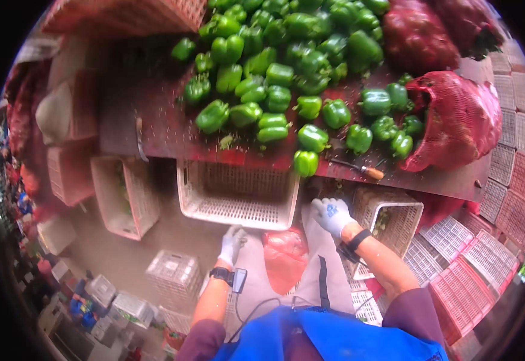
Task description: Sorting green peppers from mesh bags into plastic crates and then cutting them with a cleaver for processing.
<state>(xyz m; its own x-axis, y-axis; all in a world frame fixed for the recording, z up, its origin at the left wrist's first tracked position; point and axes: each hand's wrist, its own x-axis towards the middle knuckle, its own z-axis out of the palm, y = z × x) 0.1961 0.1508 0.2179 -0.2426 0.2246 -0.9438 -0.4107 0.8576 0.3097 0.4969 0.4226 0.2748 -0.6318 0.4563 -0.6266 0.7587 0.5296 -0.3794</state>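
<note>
My left hand (233, 245), in a pale glove, is by my knee, fingertips close to the front rim of a white plastic crate (238, 216). Whether they touch the rim I cannot tell; its fingers are blurred. My right hand (332, 217), also gloved, rests over my other knee, fingers curled in with nothing visible in them. The crate sits below the table edge, and its inside shows no peppers. Beyond it, a heap of green bell peppers (277, 75) covers the dark red table (160, 102). One green pepper (305, 163) lies at the table's edge above the crate.
A wooden-handled knife (372, 173) lies at the table's front edge; a curved knife (140, 138) is farther left. Red mesh sacks (455, 120) stand at the right. Another crate (124, 198) tilts at left, one (389, 216) at right. Stacked crates (467, 283) line the right side.
</note>
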